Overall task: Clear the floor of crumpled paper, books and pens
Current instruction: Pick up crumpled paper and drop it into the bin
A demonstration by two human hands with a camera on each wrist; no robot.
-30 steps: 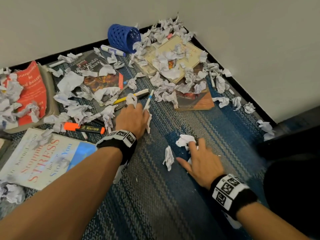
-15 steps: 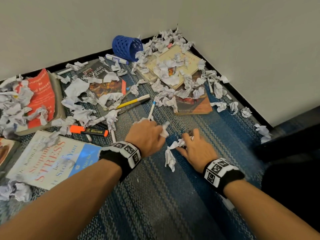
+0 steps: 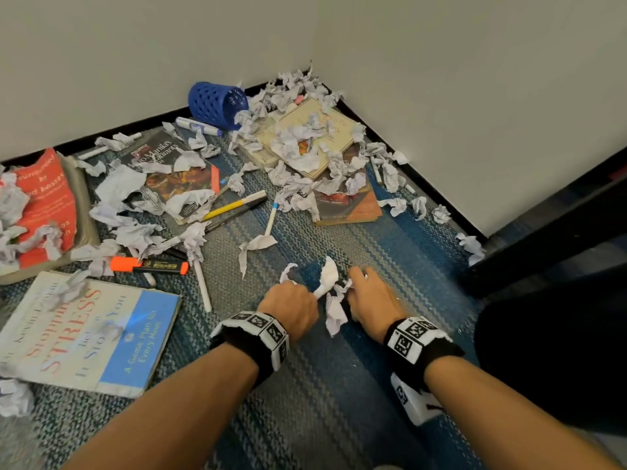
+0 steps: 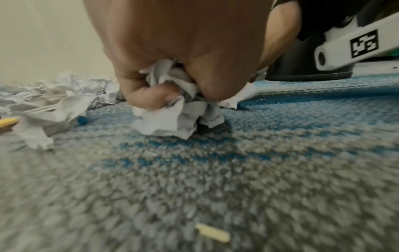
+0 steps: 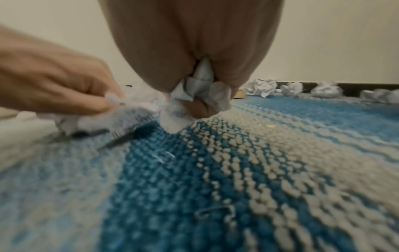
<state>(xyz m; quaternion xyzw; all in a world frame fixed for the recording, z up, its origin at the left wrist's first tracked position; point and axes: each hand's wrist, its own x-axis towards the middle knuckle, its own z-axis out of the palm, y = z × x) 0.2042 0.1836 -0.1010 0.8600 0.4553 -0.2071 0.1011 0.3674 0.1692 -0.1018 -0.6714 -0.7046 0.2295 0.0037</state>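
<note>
Both hands sit low on the blue-grey carpet, side by side. My left hand (image 3: pixel 288 305) is a fist around crumpled paper (image 4: pixel 172 116), with white scraps (image 3: pixel 327 278) sticking out past the knuckles. My right hand (image 3: pixel 369 300) grips another wad of crumpled paper (image 5: pixel 202 95), and a strip (image 3: pixel 334 315) hangs between the two hands. Beyond them lie a loose paper scrap (image 3: pixel 256 245), a white pen with a blue tip (image 3: pixel 271 218), a yellow pen (image 3: pixel 234 206) and an orange highlighter (image 3: pixel 149 265). Books include the STRESS book (image 3: pixel 81 334) and a red one (image 3: pixel 44 198).
A blue pen cup (image 3: pixel 217 105) lies tipped over by the wall, among heaps of crumpled paper on more books (image 3: pixel 315 140) in the corner. White walls close off the back and right. A dark object (image 3: pixel 549 334) stands at the right. A staple (image 5: pixel 213 213) lies on the carpet.
My left hand has drawn back from the pens with paper in its fist and met the right hand, which has gathered up the scraps it was touching. The camera tilted up slightly.
</note>
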